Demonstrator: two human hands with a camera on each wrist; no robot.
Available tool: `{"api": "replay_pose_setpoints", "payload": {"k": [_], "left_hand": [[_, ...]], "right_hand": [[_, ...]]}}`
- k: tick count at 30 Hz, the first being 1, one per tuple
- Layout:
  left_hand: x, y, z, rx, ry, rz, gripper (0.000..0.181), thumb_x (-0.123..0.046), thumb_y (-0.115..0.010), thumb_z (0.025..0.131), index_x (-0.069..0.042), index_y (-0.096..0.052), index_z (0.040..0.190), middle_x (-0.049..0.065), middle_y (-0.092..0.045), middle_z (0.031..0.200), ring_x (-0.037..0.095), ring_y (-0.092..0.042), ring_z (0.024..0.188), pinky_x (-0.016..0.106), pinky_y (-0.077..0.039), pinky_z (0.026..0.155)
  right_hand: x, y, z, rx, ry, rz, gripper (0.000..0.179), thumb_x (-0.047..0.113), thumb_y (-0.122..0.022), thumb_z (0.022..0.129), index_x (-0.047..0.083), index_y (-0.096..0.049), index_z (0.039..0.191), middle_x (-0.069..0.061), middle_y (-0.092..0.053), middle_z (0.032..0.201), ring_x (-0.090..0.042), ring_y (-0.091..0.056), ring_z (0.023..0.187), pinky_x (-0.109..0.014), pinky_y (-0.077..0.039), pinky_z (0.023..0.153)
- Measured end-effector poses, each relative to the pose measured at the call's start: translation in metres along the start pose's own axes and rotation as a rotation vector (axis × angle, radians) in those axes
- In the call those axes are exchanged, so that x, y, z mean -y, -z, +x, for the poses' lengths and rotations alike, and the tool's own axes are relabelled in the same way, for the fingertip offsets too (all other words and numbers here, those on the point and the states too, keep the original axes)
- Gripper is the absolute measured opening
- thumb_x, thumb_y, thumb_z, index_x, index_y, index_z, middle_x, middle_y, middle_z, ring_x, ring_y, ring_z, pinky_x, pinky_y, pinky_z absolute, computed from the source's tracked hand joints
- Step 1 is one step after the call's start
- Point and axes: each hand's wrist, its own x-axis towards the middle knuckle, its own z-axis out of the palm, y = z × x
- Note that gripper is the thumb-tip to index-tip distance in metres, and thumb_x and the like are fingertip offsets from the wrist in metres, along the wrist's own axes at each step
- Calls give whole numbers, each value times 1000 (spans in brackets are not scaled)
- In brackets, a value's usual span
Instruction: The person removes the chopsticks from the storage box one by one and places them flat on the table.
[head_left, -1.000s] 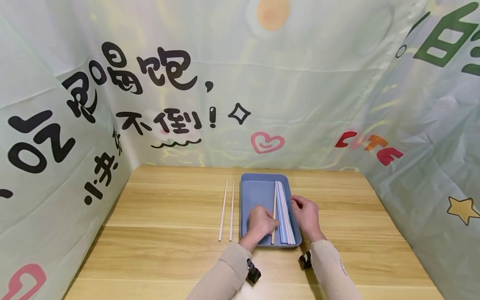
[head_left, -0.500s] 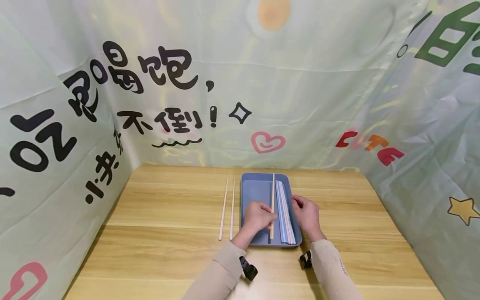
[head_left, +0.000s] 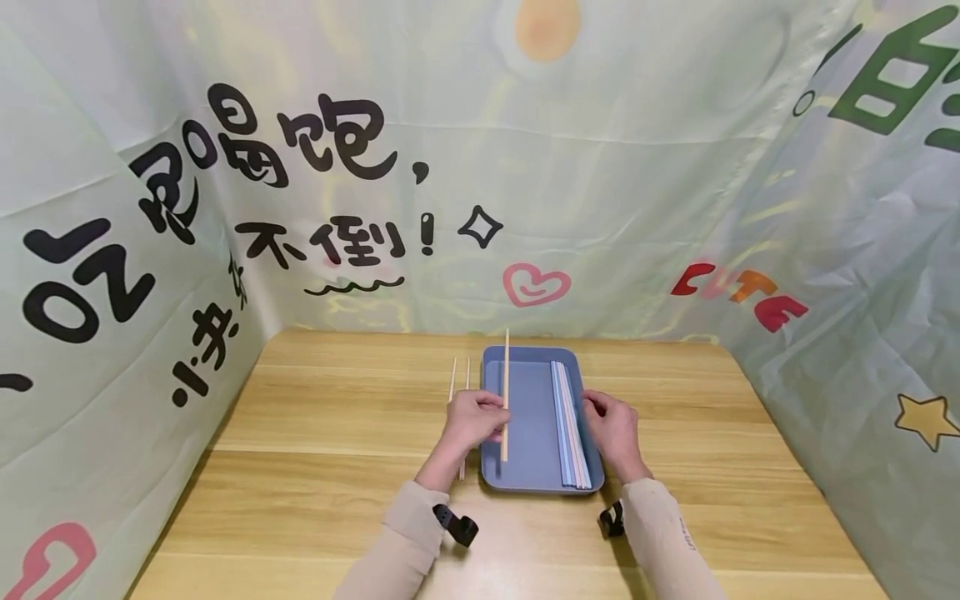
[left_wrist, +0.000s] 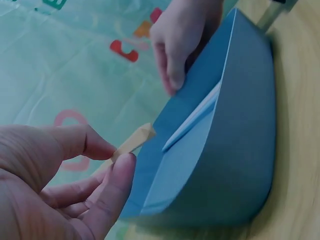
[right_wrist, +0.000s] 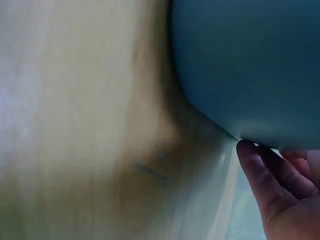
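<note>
1. Two beige sleeves reach in from the near side, each with a black wrist camera strapped at the cuff.
2. Left hand: thumb and fingertips clamped on one wood stick. The left wrist view confirms the pinch; the stick's squared butt end stands out past the fingertips.
3. Right hand: fingers bent, pinching the right rim of the tray, about midway along that side.
4. Wood stick: held above the left part of the tray, pointing away from the person. Its narrow end reaches past the tray's far rim in the head view.
5. Tray: blue, rectangular with rounded corners, flat on the bench, long sides running near to far.
6. Inside the tray, along the right wall, lies a bundle of blue, pink and white sticks, side by side and slightly slanted. Exact count cannot be made out.
7. Left of the tray, on the bench, lie two pink sticks, roughly parallel and apart from each other. The left hand and wrist cover part of both.
8. Bench: pale wood grain.
9. Behind and to both sides hangs pale green cloth, printed with black characters, a pink heart, coloured letters and a yellow star.
</note>
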Motion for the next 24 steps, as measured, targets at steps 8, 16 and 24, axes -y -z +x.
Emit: {"api": "replay_pose_setpoints", "payload": {"k": [8,16,24], "left_hand": [[5,34,1,-30,23,23,34,2,-69,80,10,-74,112,8,-75,79,8,-64,58,26,-61,55],[13,57,-3,-86,46,65,30,2,-69,80,10,-76,109,6,-73,74,10,-63,55,27,-60,53],[27,79,-6,-143,43,165,29,2,-67,82,7,-78,108,9,-76,78,12,-67,58,30,-62,56]], "right_hand": [[1,-1,1,-6,11,-10,30,13,-59,105,-1,-74,127,-24,-76,119,-29,-72,97,-24,-55,72],[0,-1,2,-5,2,-9,30,12,-59,105,-1,-73,128,-24,-75,121,-30,-72,98,-31,-59,76],[0,-2,0,-6,-2,2,30,12,-59,105,-1,-73,128,-24,-75,122,-31,-72,101,-35,-61,79]]}}
